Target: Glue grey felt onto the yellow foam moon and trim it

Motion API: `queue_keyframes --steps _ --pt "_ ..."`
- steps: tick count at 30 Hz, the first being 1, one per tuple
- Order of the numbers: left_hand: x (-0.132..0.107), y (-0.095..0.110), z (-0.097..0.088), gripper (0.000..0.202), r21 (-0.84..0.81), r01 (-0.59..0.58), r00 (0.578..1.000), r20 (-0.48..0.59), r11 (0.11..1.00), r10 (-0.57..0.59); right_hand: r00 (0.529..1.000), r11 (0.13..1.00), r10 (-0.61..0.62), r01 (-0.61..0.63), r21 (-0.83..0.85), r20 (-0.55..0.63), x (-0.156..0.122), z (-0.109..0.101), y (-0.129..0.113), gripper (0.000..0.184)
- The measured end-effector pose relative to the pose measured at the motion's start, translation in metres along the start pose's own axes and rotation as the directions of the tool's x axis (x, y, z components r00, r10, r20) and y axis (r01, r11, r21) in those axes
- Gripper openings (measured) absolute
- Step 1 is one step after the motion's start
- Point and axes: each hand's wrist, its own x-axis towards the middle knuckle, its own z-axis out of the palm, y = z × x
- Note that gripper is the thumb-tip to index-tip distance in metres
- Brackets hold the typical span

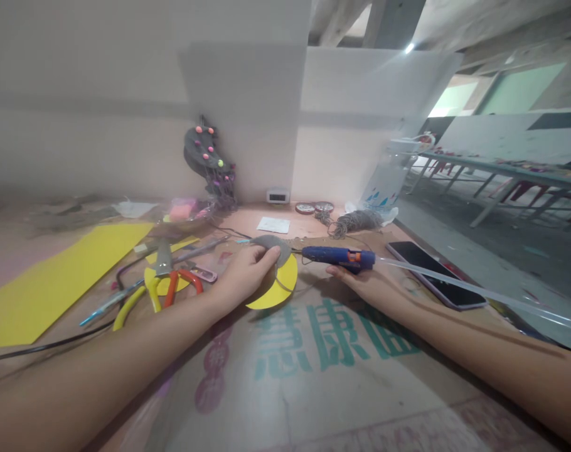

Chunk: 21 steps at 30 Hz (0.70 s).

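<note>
Yellow crescent (289,276), grey at its upper end, held above printed cardboard (323,408).
Left hand (251,271): fingers pinching the grey end, thumb on top. Right hand (350,280): fingers around blue glue gun (330,255), nozzle just beside the grey; clear stick (455,288) behind. Phone (431,270) near right wrist.

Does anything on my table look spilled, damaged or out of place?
Nothing clearly spilled or damaged stands out, but the gray yarn beyond the blue glue gun looks untidy: it lies in a loose, straggling heap.
</note>
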Motion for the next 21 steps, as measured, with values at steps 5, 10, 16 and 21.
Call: queue_keyframes --steps 5,10,16,21 --pt "-0.001 0.004 -0.001 0.049 0.018 0.011 1.000 -0.016 1.000 -0.011 0.999 0.998 0.042 -0.042 -0.054 0.001 0.001 0.001 -0.001 0.038" --pt "0.001 0.000 0.001 0.049 -0.012 0.005 1.000 -0.018 1.000 -0.005 0.997 0.997 0.074 -0.075 -0.028 -0.035 0.007 -0.007 0.002 0.041" --pt "0.001 0.000 0.003 0.051 0.017 0.026 0.999 0.042 1.000 -0.027 0.994 0.989 -0.101 0.096 0.110 0.040 0.036 -0.019 0.002 0.045" --pt "0.001 0.001 0.004 0.053 0.065 -0.027 0.997 0.073 0.998 0.022 0.986 0.987 -0.159 0.157 0.042 0.048 0.090 -0.004 -0.005 0.031"
